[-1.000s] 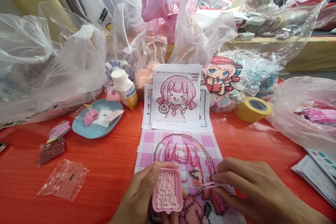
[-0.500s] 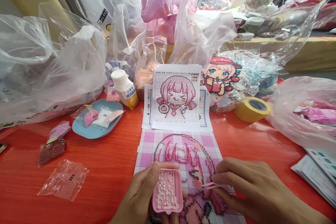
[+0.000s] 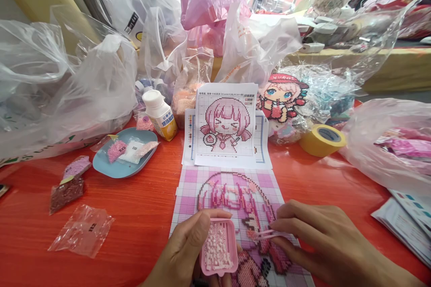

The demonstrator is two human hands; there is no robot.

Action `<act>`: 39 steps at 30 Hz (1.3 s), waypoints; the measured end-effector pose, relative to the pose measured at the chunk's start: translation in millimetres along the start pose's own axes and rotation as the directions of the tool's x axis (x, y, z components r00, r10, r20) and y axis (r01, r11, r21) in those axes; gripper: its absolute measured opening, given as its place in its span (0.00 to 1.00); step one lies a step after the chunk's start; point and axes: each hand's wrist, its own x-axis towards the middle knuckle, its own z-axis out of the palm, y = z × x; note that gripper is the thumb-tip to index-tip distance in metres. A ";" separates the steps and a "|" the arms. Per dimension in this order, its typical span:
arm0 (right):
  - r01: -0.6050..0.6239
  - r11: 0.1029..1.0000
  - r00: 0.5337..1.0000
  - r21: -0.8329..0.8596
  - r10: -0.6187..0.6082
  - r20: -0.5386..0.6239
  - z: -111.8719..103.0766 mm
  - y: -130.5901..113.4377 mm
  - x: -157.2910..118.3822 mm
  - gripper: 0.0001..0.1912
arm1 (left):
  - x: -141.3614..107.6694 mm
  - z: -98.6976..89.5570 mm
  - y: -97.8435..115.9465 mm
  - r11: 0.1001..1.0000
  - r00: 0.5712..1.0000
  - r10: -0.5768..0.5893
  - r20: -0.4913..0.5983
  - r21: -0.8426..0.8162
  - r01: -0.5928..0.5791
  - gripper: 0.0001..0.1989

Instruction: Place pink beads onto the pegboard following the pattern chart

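Observation:
My left hand (image 3: 188, 246) is wrapped round a small pink bead tray (image 3: 235, 246), tilted toward me and holding many pale pink beads (image 3: 217, 245). Between the thumb and fingers of my right hand (image 3: 313, 237) is a pair of pink tweezers (image 3: 269, 234), its tips pointing left over the pegboard. Whether a bead sits in the tips is too small to tell. Below both hands lies the pegboard (image 3: 188, 188) with its pink and white checks, bearing a partly hidden bead figure (image 3: 232, 197). Behind it a printed pattern chart (image 3: 226, 125) stands propped up.
On the left are a blue plate (image 3: 101, 161) with bead packets, a white bottle (image 3: 160, 114) and an opened plastic packet (image 3: 84, 231). Yellow tape (image 3: 311, 143), a finished bead figure (image 3: 283, 94) and papers (image 3: 400, 219) stand to the right. Plastic bags (image 3: 94, 80) crowd the back.
My left hand has shifted slightly right with the bead tray. The tweezers in my right hand stay over nearly the same part of the pegboard.

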 end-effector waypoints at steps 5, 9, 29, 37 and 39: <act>-0.002 1.000 1.000 0.003 0.002 -0.028 -0.7 -1.7 1.6 0.07 | -0.9 -0.9 0.0 0.999 0.999 -0.041 0.032 0.009 0.041 0.34; -0.007 0.999 0.998 0.036 0.009 -0.062 -3.3 -5.9 5.1 0.08 | -5.2 0.0 8.7 0.996 0.994 -0.086 0.065 0.040 0.083 0.33; 0.015 0.997 0.990 0.079 -0.004 -0.138 -7.5 -23.2 19.5 0.10 | -5.2 -2.9 1.7 0.995 0.979 -0.096 0.182 0.039 0.090 0.34; 0.008 0.996 0.991 0.091 0.004 -0.134 -7.7 -24.3 21.2 0.12 | -6.3 -0.6 3.8 0.995 0.981 -0.088 0.175 0.057 0.079 0.34; 0.008 0.996 0.991 0.090 0.005 -0.135 -8.4 -24.3 22.1 0.13 | -6.1 -0.6 3.8 0.994 0.981 -0.095 0.171 0.062 0.085 0.35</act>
